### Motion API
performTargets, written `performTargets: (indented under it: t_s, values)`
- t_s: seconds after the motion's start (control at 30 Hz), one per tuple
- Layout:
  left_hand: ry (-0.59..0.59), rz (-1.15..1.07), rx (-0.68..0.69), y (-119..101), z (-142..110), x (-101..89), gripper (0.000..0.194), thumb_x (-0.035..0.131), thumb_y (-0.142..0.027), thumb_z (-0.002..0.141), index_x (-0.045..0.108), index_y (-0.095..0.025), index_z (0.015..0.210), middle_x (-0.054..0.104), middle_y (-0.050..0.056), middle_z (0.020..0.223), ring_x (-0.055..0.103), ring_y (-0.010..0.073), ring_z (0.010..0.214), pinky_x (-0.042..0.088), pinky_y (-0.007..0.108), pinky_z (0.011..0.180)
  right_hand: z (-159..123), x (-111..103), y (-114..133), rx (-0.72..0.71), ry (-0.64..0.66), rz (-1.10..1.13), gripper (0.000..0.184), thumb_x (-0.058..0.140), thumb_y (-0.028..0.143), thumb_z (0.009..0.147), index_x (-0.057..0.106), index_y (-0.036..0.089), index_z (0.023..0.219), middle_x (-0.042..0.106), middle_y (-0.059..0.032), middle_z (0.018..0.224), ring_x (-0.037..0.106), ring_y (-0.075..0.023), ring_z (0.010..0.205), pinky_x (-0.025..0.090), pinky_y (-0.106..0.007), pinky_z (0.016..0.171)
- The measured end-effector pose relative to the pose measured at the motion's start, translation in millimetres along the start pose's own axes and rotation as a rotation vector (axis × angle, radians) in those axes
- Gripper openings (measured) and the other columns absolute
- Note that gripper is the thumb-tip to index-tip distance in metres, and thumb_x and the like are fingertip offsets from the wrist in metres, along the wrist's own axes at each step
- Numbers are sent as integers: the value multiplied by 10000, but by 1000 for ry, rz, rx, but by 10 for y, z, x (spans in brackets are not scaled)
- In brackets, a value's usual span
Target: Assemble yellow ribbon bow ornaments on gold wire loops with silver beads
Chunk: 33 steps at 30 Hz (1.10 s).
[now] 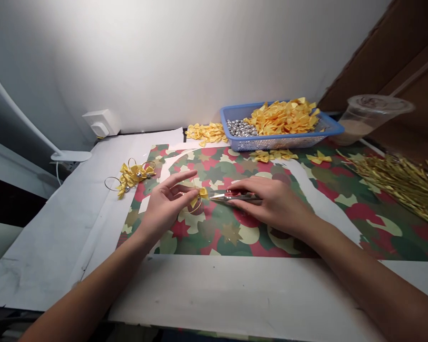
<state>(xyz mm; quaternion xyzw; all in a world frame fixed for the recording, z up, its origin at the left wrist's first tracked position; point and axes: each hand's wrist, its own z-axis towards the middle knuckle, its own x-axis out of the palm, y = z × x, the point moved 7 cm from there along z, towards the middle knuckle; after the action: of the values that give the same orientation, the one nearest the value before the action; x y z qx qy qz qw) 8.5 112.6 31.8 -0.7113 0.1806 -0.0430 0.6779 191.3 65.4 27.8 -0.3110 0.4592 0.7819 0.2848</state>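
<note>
White wall point(164, 61) rises behind a table point(235, 294) covered in white paper, and a sheet of camouflage-patterned wrapping paper point(214, 164) lies on top in red, green and cream. Everything below is placed by that sheet.

Over its middle, the left hand point(166, 204) has its fingers spread, with the thumb and forefinger pinching a yellow satin bow point(199, 197). A thin wire loop point(197, 209) hangs under the bow. The right hand point(267, 202), just right of the bow, is closed around slim metal pliers point(235, 197), whose tips point at the bow and sit just beside it.

Off the sheet's left edge lies a cluster of yellow bows with wire loops and silver beads point(133, 175). Along its far edge sits a blue plastic basket point(281, 142) holding silver beads point(240, 127) and a heap of yellow bows point(283, 118). More loose bows point(207, 134) lie just left of the basket, and a few point(273, 155) lie on the sheet in front of it. A bundle of gold strands point(395, 187) lies over the sheet's right end, and a clear plastic cup point(371, 118) stands beyond the far edge.
</note>
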Motion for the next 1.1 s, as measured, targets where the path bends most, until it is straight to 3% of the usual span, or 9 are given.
performTargets:
  t_s: [0.1,0.23,0.33,0.47,0.73,1.1]
  values:
    - [60,35,17,-9,-40,88,370,730,-229,734,679,-194,1098,690,36,773,623,138,702,515,220,587,-8,83,-3,-11,110,-30,134,543,247,882,661,221,940,699,-67,914,645,-208,800,504,-318,647]
    - [216,16,-27,72,-99,248,350,707,-235,745,685,-196,1093,687,43,783,626,142,688,488,211,528,-24,-30,196,-135,-13,-14,127,547,193,874,641,219,956,684,-72,919,649,-194,810,521,-303,668]
    - [306,-44,-55,125,-136,328,339,706,-217,741,691,-186,1077,672,29,765,618,131,691,497,213,580,-57,-136,377,-240,-123,43,122,555,152,872,619,219,951,679,-63,882,652,-167,780,534,-282,677]
    - [438,-79,-170,187,-188,411,364,708,-213,743,677,-176,1104,666,23,768,610,131,717,508,243,658,-88,-72,505,-325,-32,94,168,581,105,845,598,225,962,683,-46,873,655,-154,791,545,-255,637]
    - [493,-102,-236,230,-212,453,385,687,-161,734,668,-199,1117,677,-1,688,603,111,664,465,202,568,-111,20,485,-281,44,124,145,606,60,817,598,194,873,666,-27,844,543,-63,558,481,-178,493]
    - [511,-94,-234,264,-197,485,399,673,-121,697,666,-160,1094,676,-6,638,623,118,628,469,205,534,-151,68,471,-275,96,100,127,583,64,832,599,190,833,645,-20,789,490,-62,503,438,-193,453]
